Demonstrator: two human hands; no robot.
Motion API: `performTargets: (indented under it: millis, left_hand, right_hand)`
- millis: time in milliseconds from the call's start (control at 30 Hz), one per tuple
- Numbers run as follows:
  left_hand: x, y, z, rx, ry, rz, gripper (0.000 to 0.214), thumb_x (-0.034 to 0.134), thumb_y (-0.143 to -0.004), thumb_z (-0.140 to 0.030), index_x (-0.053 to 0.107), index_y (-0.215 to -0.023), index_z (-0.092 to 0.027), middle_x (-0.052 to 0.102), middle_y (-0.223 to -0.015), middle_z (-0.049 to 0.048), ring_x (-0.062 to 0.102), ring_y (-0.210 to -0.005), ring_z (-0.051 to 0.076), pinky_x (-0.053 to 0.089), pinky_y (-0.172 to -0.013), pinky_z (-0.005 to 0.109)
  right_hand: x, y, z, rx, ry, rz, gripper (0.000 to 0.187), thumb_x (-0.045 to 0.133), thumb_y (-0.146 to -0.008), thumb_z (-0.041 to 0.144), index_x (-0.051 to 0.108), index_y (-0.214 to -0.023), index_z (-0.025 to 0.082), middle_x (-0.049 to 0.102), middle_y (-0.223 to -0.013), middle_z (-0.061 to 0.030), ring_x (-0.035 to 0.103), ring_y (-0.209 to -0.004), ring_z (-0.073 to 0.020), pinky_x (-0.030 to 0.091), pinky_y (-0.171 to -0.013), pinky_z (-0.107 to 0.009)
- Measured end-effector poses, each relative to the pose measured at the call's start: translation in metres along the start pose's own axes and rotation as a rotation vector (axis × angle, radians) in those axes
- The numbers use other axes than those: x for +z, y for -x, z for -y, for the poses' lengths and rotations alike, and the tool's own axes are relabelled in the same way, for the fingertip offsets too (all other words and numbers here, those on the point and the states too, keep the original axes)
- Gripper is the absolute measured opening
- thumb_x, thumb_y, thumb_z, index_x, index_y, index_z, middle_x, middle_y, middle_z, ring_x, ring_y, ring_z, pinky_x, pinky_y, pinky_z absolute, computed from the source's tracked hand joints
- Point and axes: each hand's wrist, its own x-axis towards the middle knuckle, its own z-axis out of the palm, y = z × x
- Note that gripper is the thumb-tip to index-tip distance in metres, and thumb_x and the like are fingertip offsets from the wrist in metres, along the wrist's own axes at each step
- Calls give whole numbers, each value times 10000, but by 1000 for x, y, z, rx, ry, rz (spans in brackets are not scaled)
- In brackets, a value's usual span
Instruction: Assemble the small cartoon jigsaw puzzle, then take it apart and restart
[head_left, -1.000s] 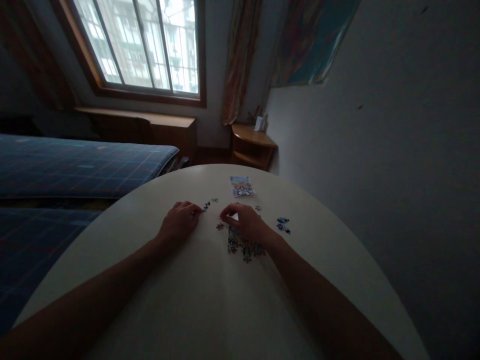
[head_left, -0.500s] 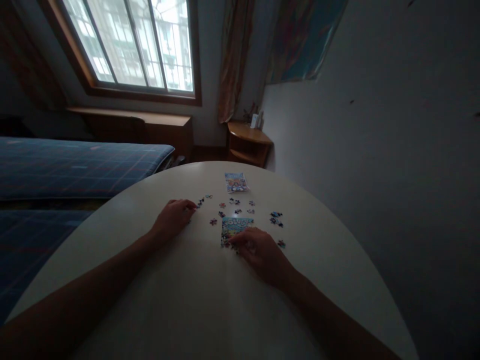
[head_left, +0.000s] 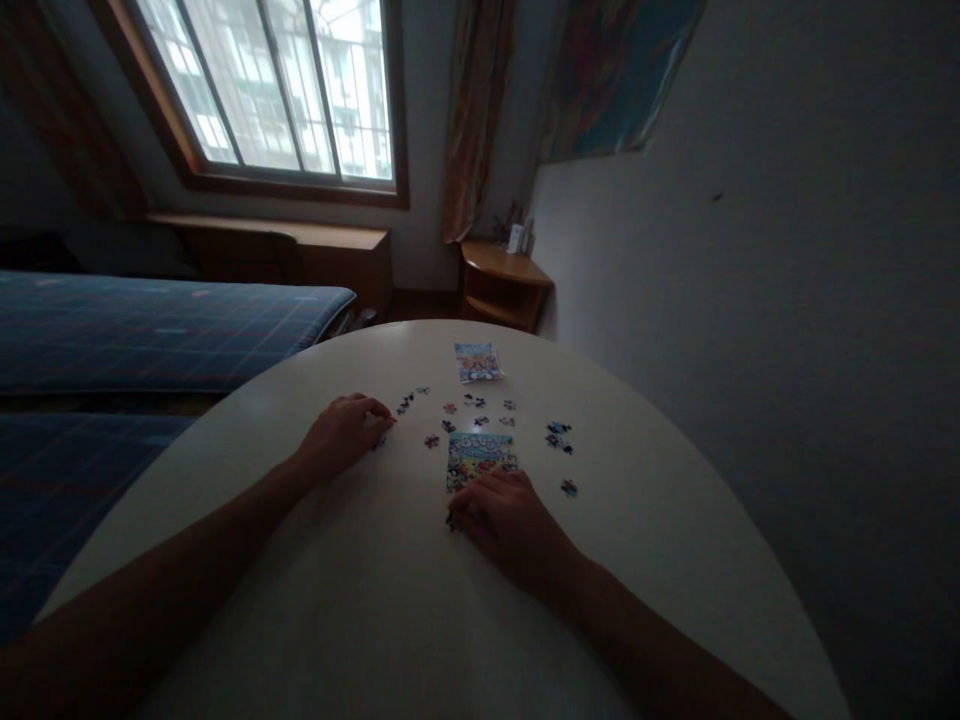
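Observation:
Right of centre, my right hand (head_left: 510, 518) rests low over the near edge of a colourful printed picture card (head_left: 480, 450). Its fingers are pinched on a small dark jigsaw puzzle piece (head_left: 451, 520) at the card's near left corner. On the left, my left hand (head_left: 341, 436) lies on the table with thumb and fingers closed together. What is between those fingertips is too small to make out. A dark puzzle piece (head_left: 379, 442) shows partly beneath that hand, and several more pieces (head_left: 405, 404) lie just beyond its fingertips.
Loose puzzle pieces (head_left: 481, 421) lie beyond the card, others (head_left: 559, 438) to its right, and one (head_left: 569, 488) nearer. A printed packet (head_left: 478, 362) sits at the far side of the round white table (head_left: 390, 600). A bed (head_left: 165, 330) stands left; a wall rises right.
My right hand has drawn nearer and slightly left, uncovering more of the card, with the puzzle piece now past its near edge. My left hand has barely moved. The whole view has shifted slightly.

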Motion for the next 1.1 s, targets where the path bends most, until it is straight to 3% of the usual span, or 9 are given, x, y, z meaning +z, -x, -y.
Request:
performTargets:
  millis: [267,500,900,1100]
  left_hand:
    - [3,-2,3,6,20,14,268,563,-847,-401,733,-929,-210,694,-1021,84,610,-989,265,432,-961,402]
    - [1,-2,-1,6,50,17,269,547,-855,-398,713,-929,-200,712,-1021,87,609,-1003,274,449,-913,389]
    - [-5,-1,-4,-51,192,62,302,519,-848,-401,744,-942,-221,757,-924,47,688,-839,219,497,-770,302]
    - [-9,1,-14,-64,292,97,326,516,-838,-412,735,-963,-205,762,-935,49,691,-842,205,515,-798,293]
  right_hand:
    - [-10,6,0,31,50,18,179,758,-807,277,691,-971,250,688,-1064,-35,596,-1064,-227,358,-902,-387]
    - [-2,3,-5,61,88,-8,162,730,-832,218,731,-966,309,681,-1013,-23,614,-971,-210,373,-844,-387]
    - [-5,4,-1,21,81,-13,122,736,-817,214,730,-922,277,677,-971,-32,611,-938,-206,377,-818,-374]
    - [-5,4,0,19,37,-79,130,715,-831,205,710,-946,265,688,-999,-24,619,-982,-200,362,-873,-380]
